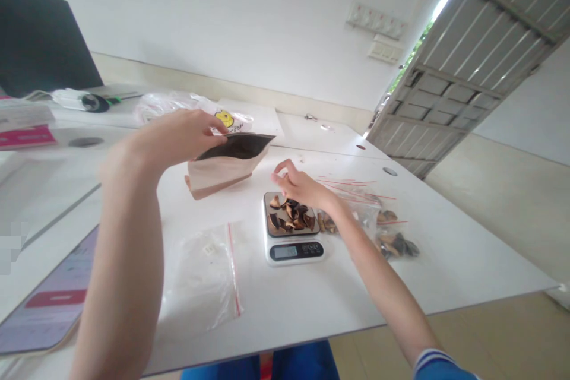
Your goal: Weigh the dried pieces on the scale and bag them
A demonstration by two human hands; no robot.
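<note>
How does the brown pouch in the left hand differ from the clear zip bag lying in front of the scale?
The brown pouch is opaque paper-coloured with a dark lining; the clear zip bag is see-through with a red seal strip. The pouch is held open at its mouth by the left hand; the zip bag lies flat, untouched. Both rest on the white table.

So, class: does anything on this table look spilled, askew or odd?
Nothing looks spilled. The brown pouch is tipped on its side, mouth open, in the left hand; the dried pieces sit on the scale.
</note>
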